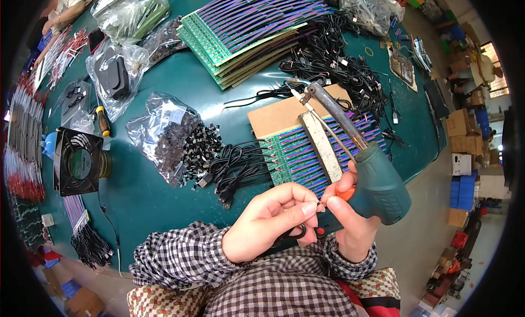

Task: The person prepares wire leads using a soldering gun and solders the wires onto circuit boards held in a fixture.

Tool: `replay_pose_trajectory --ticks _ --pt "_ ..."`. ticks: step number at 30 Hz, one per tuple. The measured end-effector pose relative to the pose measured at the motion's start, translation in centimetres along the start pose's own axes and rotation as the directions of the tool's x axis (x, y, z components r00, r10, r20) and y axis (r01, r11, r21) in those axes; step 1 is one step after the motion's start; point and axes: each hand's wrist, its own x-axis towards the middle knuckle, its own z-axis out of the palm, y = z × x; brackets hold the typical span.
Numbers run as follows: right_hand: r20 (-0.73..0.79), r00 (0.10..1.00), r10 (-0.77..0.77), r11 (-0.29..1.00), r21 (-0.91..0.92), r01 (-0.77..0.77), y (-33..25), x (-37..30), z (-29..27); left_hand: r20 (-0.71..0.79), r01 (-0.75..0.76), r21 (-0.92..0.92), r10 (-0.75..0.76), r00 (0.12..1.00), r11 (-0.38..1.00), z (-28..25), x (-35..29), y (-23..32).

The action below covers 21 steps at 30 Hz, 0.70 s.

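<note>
Near the table's front edge, my left hand (276, 218) is closed on a thin black cable (298, 233); a loop of it hangs below the fingers. Thumb and fingertips pinch the cable's end, too small to make out in detail. My right hand (353, 221) is closed on a soldering gun (380, 185) with a green handle, orange trigger and long metal barrel pointing up and away. The right thumb and a fingertip meet the left fingertips at the cable end. Just beyond lies a green circuit board panel (280, 164) with rows of purple-blue wires, crossed by a pale metal bar (321, 147).
Coiled black USB cables (240, 166) lie left of the panel, beside a bag of small black parts (172, 136). A stack of wired boards (219, 49) and tangled black cables (339, 60) sit at the back. A fan (79, 161) and screwdriver (102, 121) stand left.
</note>
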Motion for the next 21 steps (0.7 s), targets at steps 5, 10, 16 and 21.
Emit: replay_pose_trajectory --ticks 5,10,16,21 --pt "0.100 0.995 -0.023 0.989 0.147 0.008 0.4 0.3 -0.8 0.091 0.008 -0.107 0.001 0.996 0.994 -0.2 0.5 -0.4" --pt "0.037 0.999 0.037 0.986 0.159 -0.042 0.0 0.0 -0.9 0.007 -0.238 0.067 0.238 0.971 0.969 0.8 -0.1 -1.0" --pt "-0.101 0.992 0.073 0.997 0.021 -0.071 -0.7 -0.7 -0.3 -0.048 -0.295 0.296 0.323 0.945 0.908 1.0 -0.1 -1.0" --pt "-0.068 0.995 0.070 0.998 0.002 -0.070 -0.3 -0.6 -0.4 -0.062 -0.268 0.413 0.320 0.945 0.870 0.9 -0.3 -1.1"
